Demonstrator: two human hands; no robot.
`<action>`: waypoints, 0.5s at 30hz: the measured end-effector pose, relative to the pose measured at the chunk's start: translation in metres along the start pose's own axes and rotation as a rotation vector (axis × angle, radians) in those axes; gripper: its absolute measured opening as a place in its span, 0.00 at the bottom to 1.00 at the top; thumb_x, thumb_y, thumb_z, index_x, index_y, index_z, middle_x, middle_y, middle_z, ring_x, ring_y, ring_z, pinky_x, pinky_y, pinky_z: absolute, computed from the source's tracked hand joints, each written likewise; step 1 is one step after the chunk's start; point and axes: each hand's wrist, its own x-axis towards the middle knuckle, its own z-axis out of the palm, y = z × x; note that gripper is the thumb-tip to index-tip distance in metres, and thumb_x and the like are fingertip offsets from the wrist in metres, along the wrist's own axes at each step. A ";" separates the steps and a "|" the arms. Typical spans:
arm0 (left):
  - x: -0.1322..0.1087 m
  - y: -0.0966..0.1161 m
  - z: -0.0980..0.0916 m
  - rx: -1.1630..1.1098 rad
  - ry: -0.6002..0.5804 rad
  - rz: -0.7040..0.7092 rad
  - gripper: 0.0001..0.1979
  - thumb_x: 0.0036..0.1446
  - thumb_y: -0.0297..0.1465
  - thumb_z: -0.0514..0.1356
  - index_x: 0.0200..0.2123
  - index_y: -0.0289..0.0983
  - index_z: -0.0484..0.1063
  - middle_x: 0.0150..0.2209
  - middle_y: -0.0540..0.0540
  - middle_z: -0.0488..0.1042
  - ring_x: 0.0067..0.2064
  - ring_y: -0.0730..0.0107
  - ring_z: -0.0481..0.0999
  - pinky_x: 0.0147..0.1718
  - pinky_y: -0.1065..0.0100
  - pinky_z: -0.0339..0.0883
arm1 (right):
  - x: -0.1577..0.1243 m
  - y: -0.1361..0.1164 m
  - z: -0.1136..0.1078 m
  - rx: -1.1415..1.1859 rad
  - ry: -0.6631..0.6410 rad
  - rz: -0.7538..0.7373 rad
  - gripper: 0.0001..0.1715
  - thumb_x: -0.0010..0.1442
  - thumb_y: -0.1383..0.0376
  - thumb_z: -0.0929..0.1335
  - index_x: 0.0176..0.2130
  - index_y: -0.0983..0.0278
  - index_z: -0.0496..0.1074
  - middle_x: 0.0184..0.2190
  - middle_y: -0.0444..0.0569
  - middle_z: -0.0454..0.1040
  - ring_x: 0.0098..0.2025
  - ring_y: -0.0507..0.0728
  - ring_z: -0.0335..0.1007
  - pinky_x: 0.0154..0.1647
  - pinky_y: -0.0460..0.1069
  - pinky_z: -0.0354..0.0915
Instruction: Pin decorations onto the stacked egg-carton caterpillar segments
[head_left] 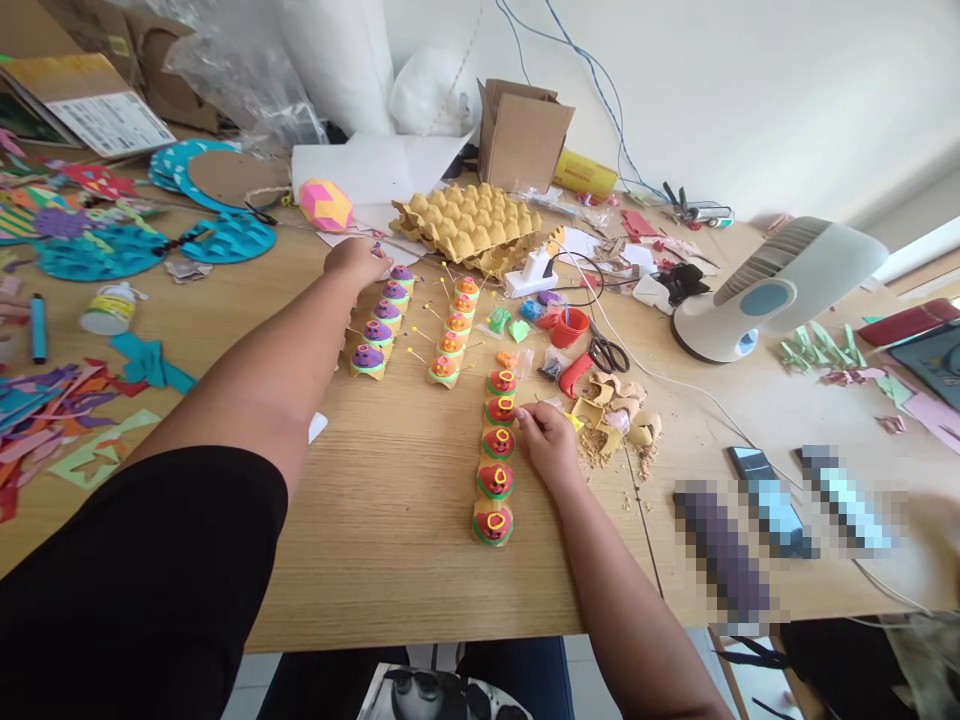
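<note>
My left hand [358, 262] reaches to the far end of a purple egg-carton strip [386, 310] with small faces and green edges. Its fingers are curled together; whatever they pinch is too small to make out. Beside the red egg-carton strip [496, 445], my right hand [551, 445] has its fingers pinched, the tips against the second bump from the far end. Yellow rings and green edges decorate the red bumps. Between these two strips stands an orange egg-carton strip [454, 335] with yellow-headed pins sticking out at its sides.
Behind are egg trays [469, 225], a cardboard box [521, 135] and a power strip [531, 275]. Scissors [607, 352], a red cup [570, 326] and carton scraps [600, 410] lie to the right, with a white fan [772, 290] and phone [769, 500] beyond. Paper scraps [45, 410] cover the left.
</note>
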 end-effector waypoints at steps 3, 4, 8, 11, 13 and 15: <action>-0.002 0.004 0.005 -0.021 0.031 0.012 0.07 0.56 0.35 0.66 0.36 0.38 0.75 0.44 0.43 0.79 0.46 0.57 0.73 0.51 0.57 0.67 | -0.001 0.000 0.000 -0.007 0.001 0.005 0.18 0.67 0.53 0.67 0.34 0.60 0.80 0.27 0.48 0.77 0.30 0.56 0.71 0.35 0.50 0.68; -0.003 0.004 0.006 -0.035 0.036 0.019 0.07 0.57 0.35 0.65 0.36 0.38 0.75 0.44 0.43 0.79 0.46 0.57 0.73 0.51 0.57 0.66 | -0.001 0.000 0.001 -0.009 0.001 0.006 0.18 0.67 0.53 0.67 0.34 0.60 0.80 0.27 0.48 0.77 0.30 0.56 0.71 0.35 0.50 0.68; -0.004 0.003 0.011 -0.117 0.033 0.039 0.09 0.65 0.34 0.58 0.35 0.38 0.75 0.42 0.43 0.78 0.43 0.60 0.72 0.50 0.58 0.65 | -0.001 0.000 0.001 -0.014 -0.006 0.005 0.17 0.67 0.53 0.67 0.35 0.60 0.80 0.29 0.48 0.78 0.32 0.56 0.72 0.36 0.50 0.68; -0.004 0.001 0.014 -0.207 0.066 0.005 0.13 0.70 0.35 0.53 0.36 0.38 0.74 0.40 0.44 0.77 0.40 0.62 0.70 0.47 0.59 0.65 | -0.001 -0.001 0.001 -0.016 -0.007 0.007 0.17 0.67 0.53 0.67 0.35 0.60 0.80 0.29 0.48 0.78 0.32 0.56 0.73 0.35 0.49 0.68; -0.003 0.002 0.015 -0.274 0.098 -0.016 0.14 0.71 0.36 0.51 0.37 0.38 0.73 0.39 0.45 0.77 0.38 0.64 0.69 0.45 0.60 0.65 | -0.001 0.000 0.001 -0.015 -0.004 0.009 0.18 0.67 0.53 0.67 0.35 0.60 0.80 0.29 0.48 0.78 0.32 0.56 0.73 0.35 0.49 0.68; -0.004 0.005 0.012 -0.342 0.127 -0.025 0.14 0.72 0.37 0.50 0.38 0.38 0.71 0.39 0.46 0.77 0.37 0.65 0.69 0.44 0.62 0.65 | -0.001 0.001 0.002 -0.012 0.000 0.011 0.17 0.67 0.53 0.68 0.35 0.60 0.81 0.29 0.48 0.79 0.32 0.56 0.73 0.36 0.50 0.69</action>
